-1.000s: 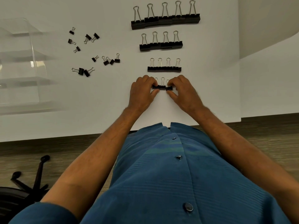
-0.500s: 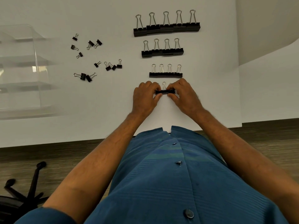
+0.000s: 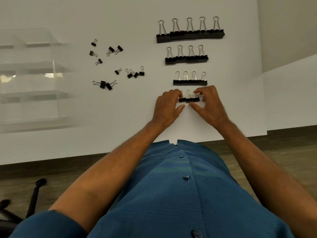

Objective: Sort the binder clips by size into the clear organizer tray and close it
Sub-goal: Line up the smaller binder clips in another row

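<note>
Black binder clips [image 3: 190, 36] lie in four size-graded rows; smaller loose clips [image 3: 118, 66] are scattered beside the clear organizer tray [image 3: 34, 79], open at left.

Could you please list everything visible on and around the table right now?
Largest binder clips: five, black, far row.
Next-size clips: four, black, second row.
Medium clips: four, black, third row.
Small clips: about three, black, nearest row, between the hands.
Loose small clips: about thirteen, black, scattered left of the rows.
Organizer tray: one, clear, open, far left; blurred.
Table: one, white.
Chair base: one, black, on floor, lower left.
Shirt: one, blue, buttoned.
Left hand: on the nearest row's left end.
Right hand: at its right end.
</note>
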Tool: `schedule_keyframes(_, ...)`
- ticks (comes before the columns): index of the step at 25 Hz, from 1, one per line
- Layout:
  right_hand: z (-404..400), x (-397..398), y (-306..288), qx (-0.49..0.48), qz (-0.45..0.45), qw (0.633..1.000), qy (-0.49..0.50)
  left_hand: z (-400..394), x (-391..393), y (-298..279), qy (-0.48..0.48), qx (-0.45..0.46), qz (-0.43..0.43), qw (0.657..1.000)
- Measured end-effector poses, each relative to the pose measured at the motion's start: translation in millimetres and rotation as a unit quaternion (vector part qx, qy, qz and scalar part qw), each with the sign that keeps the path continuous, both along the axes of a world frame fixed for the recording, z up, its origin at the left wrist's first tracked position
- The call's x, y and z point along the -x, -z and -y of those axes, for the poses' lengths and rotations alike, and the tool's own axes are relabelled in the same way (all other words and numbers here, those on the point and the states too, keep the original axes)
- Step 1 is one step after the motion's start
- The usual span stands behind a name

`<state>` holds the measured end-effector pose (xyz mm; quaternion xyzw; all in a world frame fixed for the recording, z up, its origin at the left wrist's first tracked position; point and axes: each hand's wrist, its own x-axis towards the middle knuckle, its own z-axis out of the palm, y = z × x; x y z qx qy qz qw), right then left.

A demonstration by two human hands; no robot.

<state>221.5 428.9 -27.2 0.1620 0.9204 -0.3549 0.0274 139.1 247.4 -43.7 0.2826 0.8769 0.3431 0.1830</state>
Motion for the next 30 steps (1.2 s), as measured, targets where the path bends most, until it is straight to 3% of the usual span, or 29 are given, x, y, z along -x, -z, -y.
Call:
schedule_keyframes(3, 28.9, 6.2, -14.0, -0.020, -0.042, 0.998, 0.052, 34.9, 10.7, -7.1, 0.025, -0.028, 0.030, 0.999)
schedule_keyframes(6, 75.6, 32.5, -21.8, -0.023, -0.050, 0.997, 0.052, 90.1, 28.5, -11.0, -0.010, -0.009, 0.016, 1.000)
schedule_keyframes(12, 174.4, 104.3, -11.6, 0.046, -0.049, 0.996, -0.056, 191.5, 77.2, -19.1, -0.159, 0.017, -0.019, 0.987)
schedule_keyframes(16, 220.0, 143.3, -0.5, 0.052, -0.041, 0.992, -0.110, 217.2, 104.4, -16.0, -0.224, 0.020, -0.011, 0.974)
schedule_keyframes(30, 226.8, 144.2, 28.7, -0.038, -0.038, 0.986, -0.158, 211.3, 112.9, 2.7, -0.145, 0.075, -0.052, 0.985)
